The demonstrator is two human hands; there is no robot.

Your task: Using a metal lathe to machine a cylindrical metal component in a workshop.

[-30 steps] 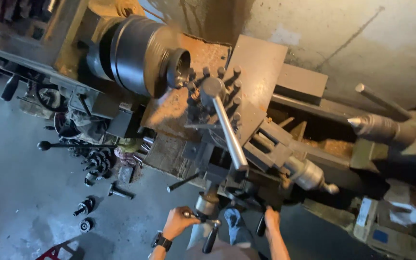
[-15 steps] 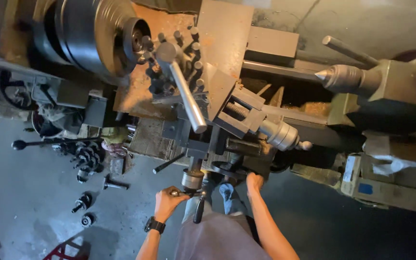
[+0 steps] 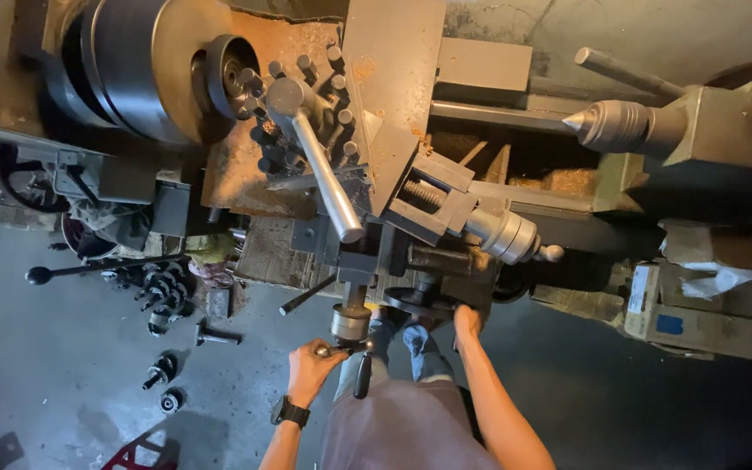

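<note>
The left hand (image 3: 311, 370), a dark watch on its wrist, is curling its fingers shut around the crank handle (image 3: 341, 348) of a small silver-collared dial (image 3: 351, 323) at the near edge of the lathe carriage; a black-gripped lever (image 3: 362, 376) is hanging just beside it. The right hand (image 3: 466, 320) is resting on the rim of a dark round handwheel (image 3: 419, 301) just to the right, fingers bent over the edge; whether they are fully clamping it cannot be told.

Beyond the hands, the tool post (image 3: 306, 113), ringed with bolts, is carrying a long shiny steel lever (image 3: 328, 183) slanting toward the person. To the far left, a large dark chuck (image 3: 145, 65) is sitting beside a rusty, chip-strewn plate. To the far right, the pointed centre of the tailstock (image 3: 620, 124) is facing the chuck.

The floor (image 3: 36, 374) is grey, stained concrete, with gears (image 3: 163, 287), bolts and a long black-knobbed rod (image 3: 89, 270) lying at the left. Taped cardboard boxes (image 3: 689, 318) are sitting at the right.
</note>
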